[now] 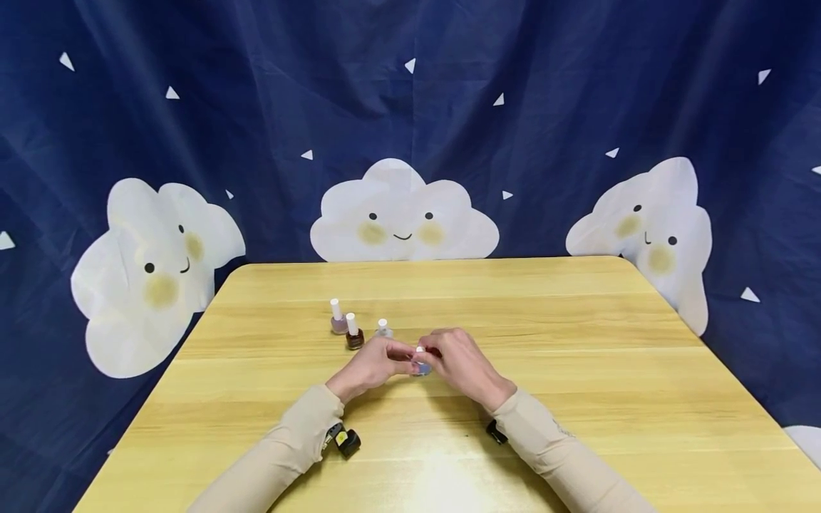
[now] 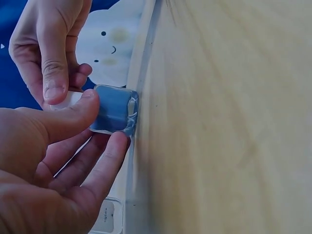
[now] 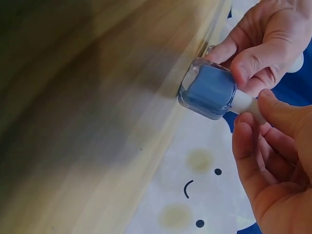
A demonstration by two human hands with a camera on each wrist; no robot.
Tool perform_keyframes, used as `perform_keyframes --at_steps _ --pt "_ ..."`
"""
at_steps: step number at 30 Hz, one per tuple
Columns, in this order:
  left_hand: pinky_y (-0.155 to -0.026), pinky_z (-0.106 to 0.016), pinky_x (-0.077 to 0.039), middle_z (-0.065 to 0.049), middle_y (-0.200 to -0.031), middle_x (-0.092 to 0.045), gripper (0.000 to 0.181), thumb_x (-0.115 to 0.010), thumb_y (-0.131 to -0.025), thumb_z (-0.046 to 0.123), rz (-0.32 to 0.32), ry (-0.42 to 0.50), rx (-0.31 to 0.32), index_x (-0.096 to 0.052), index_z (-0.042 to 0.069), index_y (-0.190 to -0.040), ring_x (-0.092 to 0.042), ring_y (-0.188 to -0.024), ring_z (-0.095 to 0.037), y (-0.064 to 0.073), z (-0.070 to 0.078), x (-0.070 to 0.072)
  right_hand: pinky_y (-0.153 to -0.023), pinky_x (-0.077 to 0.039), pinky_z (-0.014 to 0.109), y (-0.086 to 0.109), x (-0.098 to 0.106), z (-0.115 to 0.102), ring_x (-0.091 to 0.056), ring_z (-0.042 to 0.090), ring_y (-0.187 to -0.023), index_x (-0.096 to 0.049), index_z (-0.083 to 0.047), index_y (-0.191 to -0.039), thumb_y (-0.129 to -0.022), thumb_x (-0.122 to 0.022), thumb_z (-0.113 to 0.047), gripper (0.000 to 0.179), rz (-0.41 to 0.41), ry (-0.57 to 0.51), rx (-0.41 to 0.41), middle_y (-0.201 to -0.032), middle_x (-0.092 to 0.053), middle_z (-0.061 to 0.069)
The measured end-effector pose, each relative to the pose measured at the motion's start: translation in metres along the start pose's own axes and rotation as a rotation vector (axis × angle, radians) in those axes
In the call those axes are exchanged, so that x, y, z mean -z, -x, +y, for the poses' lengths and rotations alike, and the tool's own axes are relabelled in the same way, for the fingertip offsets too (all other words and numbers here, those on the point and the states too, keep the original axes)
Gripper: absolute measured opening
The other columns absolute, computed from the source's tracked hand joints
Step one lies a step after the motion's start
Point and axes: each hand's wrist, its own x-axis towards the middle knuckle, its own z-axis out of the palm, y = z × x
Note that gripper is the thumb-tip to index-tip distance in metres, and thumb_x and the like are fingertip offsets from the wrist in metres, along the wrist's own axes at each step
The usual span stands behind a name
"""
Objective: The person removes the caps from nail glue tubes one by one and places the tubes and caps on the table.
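Note:
A blue nail polish bottle [image 2: 111,109] with a white cap [image 3: 246,106] stands at the middle of the wooden table. My left hand [image 1: 377,365] grips its glass body between thumb and fingers. From the other side, my right hand [image 1: 463,365] pinches the white cap with thumb and fingertips. The bottle's base is at the tabletop, and the cap sits on its neck in the right wrist view. Just beyond my left hand stands a clear nail polish bottle [image 1: 383,330], partly hidden by that hand.
A dark red nail polish bottle [image 1: 354,338] and a pale purple one [image 1: 338,322] stand upright to the left of the clear bottle. The wooden table [image 1: 545,306] reaches back to a dark blue curtain [image 1: 276,85] with white clouds.

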Motion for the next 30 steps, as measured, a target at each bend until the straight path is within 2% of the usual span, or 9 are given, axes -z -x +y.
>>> perform_keyframes --at_steps 4,7,14,19,25,30 --pt "-0.093 -0.040 -0.054 -0.009 -0.110 -0.077 0.028 -0.079 -0.088 0.012 0.016 -0.048 -0.019 -0.076 0.006 -0.116 -0.070 -0.100 -0.020 0.0016 0.0030 -0.0008 -0.057 -0.046 0.018 -0.0010 0.0003 -0.0004 -0.049 0.003 -0.061 -0.077 -0.007 -0.094 -0.092 -0.076 -0.017 0.010 -0.003 0.033 0.015 -0.077 -0.068 -0.002" --pt "-0.092 -0.040 -0.055 -0.011 -0.109 -0.077 0.028 -0.079 -0.088 0.011 0.023 -0.088 -0.056 -0.076 0.005 -0.115 -0.070 -0.100 -0.022 0.0031 0.0051 -0.0016 -0.057 -0.045 0.018 -0.0017 0.0001 -0.0004 -0.048 0.003 -0.061 -0.077 -0.007 -0.094 -0.093 -0.075 -0.017 0.011 -0.007 0.044 0.016 -0.078 -0.068 -0.001" --pt "-0.090 -0.039 -0.055 -0.007 -0.106 -0.078 0.024 -0.075 -0.092 0.010 0.027 -0.146 -0.095 -0.077 0.007 -0.116 -0.070 -0.096 -0.017 0.0050 0.0092 -0.0041 -0.055 -0.043 0.018 -0.0021 0.0008 -0.0011 -0.046 0.004 -0.060 -0.075 -0.009 -0.089 -0.093 -0.075 -0.016 0.008 -0.018 0.051 0.017 -0.074 -0.064 -0.003" --pt "-0.089 -0.038 -0.055 -0.006 -0.106 -0.078 0.025 -0.074 -0.094 0.011 0.017 -0.152 -0.101 -0.076 0.006 -0.118 -0.069 -0.095 -0.015 0.0038 0.0077 -0.0051 -0.054 -0.043 0.018 -0.0018 0.0005 0.0009 -0.046 0.003 -0.060 -0.074 -0.008 -0.088 -0.093 -0.075 -0.014 0.008 -0.013 0.052 0.030 -0.074 -0.064 -0.002" --pt "-0.097 -0.044 -0.054 -0.010 -0.112 -0.077 0.028 -0.075 -0.093 0.012 0.001 -0.152 -0.108 -0.074 0.003 -0.119 -0.070 -0.104 -0.021 0.0018 0.0059 -0.0039 -0.056 -0.046 0.017 -0.0019 0.0012 0.0031 -0.051 0.003 -0.062 -0.074 -0.008 -0.089 -0.094 -0.074 -0.014 0.008 -0.014 0.065 0.061 -0.078 -0.067 0.000" --pt "-0.100 -0.045 -0.052 -0.009 -0.115 -0.077 0.026 -0.074 -0.094 0.010 -0.013 -0.154 -0.120 -0.075 0.004 -0.119 -0.069 -0.108 -0.020 0.0023 0.0065 -0.0029 -0.061 -0.050 0.017 -0.0023 0.0016 0.0050 -0.058 0.005 -0.066 -0.073 -0.009 -0.090 -0.095 -0.073 -0.014 0.008 -0.029 0.082 0.104 -0.079 -0.068 -0.001"
